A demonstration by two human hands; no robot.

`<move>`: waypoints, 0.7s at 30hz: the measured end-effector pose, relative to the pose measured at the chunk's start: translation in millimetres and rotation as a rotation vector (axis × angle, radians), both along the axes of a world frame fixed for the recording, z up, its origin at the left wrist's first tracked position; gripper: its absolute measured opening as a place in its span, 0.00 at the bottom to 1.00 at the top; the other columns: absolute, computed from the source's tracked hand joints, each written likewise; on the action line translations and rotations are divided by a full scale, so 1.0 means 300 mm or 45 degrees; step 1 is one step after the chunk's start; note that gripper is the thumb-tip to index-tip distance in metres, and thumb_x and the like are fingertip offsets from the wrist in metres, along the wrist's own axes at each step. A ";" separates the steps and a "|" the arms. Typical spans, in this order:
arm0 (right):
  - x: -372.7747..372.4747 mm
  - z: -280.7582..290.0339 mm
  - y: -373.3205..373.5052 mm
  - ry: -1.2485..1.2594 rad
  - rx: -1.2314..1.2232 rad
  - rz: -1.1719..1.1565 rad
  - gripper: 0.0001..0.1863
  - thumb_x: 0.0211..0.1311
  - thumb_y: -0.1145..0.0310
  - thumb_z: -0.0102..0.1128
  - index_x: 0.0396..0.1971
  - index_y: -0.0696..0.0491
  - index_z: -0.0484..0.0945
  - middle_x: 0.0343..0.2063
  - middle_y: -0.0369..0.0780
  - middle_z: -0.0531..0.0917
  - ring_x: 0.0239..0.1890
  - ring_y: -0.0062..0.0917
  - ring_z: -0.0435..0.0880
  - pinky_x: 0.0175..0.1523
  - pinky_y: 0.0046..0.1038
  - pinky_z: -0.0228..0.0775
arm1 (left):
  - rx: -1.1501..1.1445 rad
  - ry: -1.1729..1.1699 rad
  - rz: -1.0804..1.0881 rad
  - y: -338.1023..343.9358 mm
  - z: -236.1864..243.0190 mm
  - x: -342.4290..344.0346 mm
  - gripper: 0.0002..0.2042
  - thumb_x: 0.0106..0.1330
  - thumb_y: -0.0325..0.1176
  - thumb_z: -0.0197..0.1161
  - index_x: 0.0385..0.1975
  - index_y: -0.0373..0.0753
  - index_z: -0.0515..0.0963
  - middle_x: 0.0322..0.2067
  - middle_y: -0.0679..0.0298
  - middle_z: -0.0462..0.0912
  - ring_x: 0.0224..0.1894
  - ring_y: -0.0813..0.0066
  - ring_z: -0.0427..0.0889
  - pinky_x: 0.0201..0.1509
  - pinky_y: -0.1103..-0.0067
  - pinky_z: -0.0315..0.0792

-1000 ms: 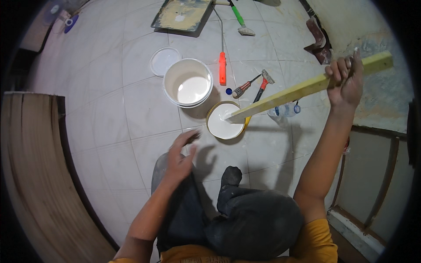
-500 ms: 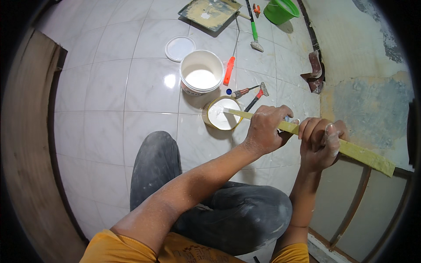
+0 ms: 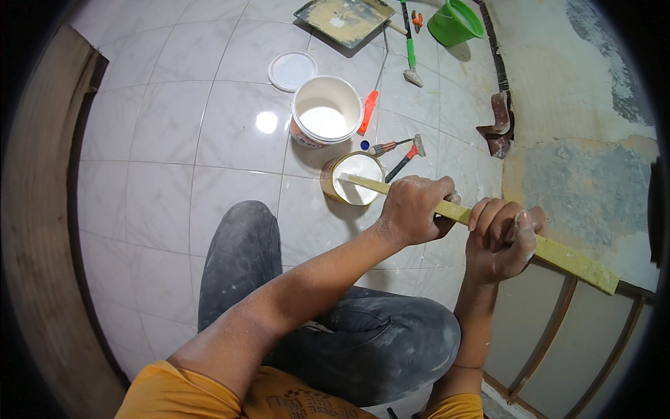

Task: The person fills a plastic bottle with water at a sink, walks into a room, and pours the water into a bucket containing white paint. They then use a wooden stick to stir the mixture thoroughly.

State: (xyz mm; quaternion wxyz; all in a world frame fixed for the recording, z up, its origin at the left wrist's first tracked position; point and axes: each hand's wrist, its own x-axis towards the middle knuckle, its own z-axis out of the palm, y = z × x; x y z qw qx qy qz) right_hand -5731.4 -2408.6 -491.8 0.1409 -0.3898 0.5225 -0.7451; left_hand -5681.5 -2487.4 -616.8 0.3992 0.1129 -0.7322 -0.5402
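Observation:
Both my hands are wrapped round a long yellowish wooden stick (image 3: 576,264) that slants down to the left. My left hand (image 3: 417,209) grips it nearer its lower end, and my right hand (image 3: 504,237) closes round it further up. The stick's tip dips into thick white paint (image 3: 359,183) inside a small yellow-brown can (image 3: 328,188). Just behind that can stands a larger white bucket (image 3: 301,133) with white on its inner bottom. Its round white lid (image 3: 293,70) lies on the floor behind it. White smears mark my right thumb.
Beside the can lie a scraper with a black and red handle (image 3: 400,167), a screwdriver (image 3: 382,148) and a blue cap (image 3: 364,145). Farther off are an orange-handled roller frame (image 3: 368,115), a paint tray (image 3: 317,28), a green-handled scraper (image 3: 410,52) and a green bucket (image 3: 447,31). A patchy wall (image 3: 579,181) rises at right.
The stick's tip has shifted left across the white paint, and both hands have moved slightly left with it. The whole view has also shifted a little.

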 end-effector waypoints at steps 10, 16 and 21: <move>0.016 0.009 -0.084 0.223 0.194 -0.097 0.16 0.75 0.72 0.54 0.25 0.52 0.62 0.12 0.34 0.64 0.15 0.18 0.64 0.23 0.26 0.63 | 0.123 0.163 0.016 -0.023 -0.016 -0.070 0.11 0.61 0.36 0.69 0.27 0.40 0.72 0.18 0.54 0.79 0.23 0.48 0.83 0.29 0.61 0.74; 0.031 0.037 -0.106 0.085 0.282 -0.293 0.17 0.74 0.71 0.57 0.25 0.50 0.61 0.12 0.33 0.62 0.13 0.19 0.64 0.23 0.26 0.64 | 0.202 0.043 -0.093 -0.005 -0.007 -0.049 0.14 0.58 0.39 0.71 0.28 0.40 0.73 0.20 0.51 0.82 0.26 0.46 0.85 0.30 0.60 0.76; 0.019 0.046 -0.096 -0.026 0.227 -0.377 0.17 0.74 0.67 0.56 0.25 0.48 0.60 0.12 0.32 0.59 0.12 0.20 0.62 0.25 0.28 0.64 | 0.064 -0.099 -0.083 -0.003 -0.005 -0.022 0.16 0.55 0.40 0.73 0.31 0.41 0.73 0.20 0.53 0.82 0.25 0.47 0.85 0.31 0.59 0.77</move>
